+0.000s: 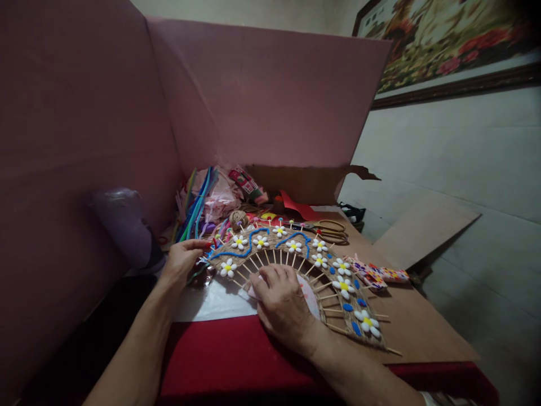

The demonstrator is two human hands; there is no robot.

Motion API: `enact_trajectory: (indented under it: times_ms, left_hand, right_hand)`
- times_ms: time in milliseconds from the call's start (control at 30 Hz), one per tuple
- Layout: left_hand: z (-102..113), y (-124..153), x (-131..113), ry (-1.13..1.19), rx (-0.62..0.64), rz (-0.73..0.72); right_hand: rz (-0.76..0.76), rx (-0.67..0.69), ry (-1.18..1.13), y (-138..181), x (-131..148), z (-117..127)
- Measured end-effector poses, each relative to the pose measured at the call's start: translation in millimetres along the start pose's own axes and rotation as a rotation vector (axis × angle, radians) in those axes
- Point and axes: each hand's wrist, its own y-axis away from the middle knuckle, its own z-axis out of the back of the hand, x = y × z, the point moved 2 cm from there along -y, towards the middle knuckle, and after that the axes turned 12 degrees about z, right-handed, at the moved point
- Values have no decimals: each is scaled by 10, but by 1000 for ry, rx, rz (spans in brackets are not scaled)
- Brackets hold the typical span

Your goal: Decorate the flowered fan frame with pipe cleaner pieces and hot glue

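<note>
A fan-shaped craft piece (296,259) of jute and wooden sticks lies on the table, decorated with white-and-yellow flowers, blue dots and a wavy blue line. My right hand (281,301) lies flat on its centre with fingers spread, pressing it down. My left hand (183,260) is at the fan's left end, with fingers pinched on something small and red (207,246) by the rim.
Pink cardboard walls (127,113) enclose the left and back. Pipe cleaners (196,206), a twine ball (239,219), scissors (327,228) and beaded pieces (376,274) lie behind and right of the fan. A purple glue gun (127,225) stands at left. Red cloth (220,355) covers the near edge.
</note>
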Motion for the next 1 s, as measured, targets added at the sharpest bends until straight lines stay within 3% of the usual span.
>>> enact_trajectory:
  times_ms: [1000]
  left_hand:
    - [-7, -48, 55, 8, 3, -4]
  right_hand:
    - [5, 8, 0, 2, -9, -11]
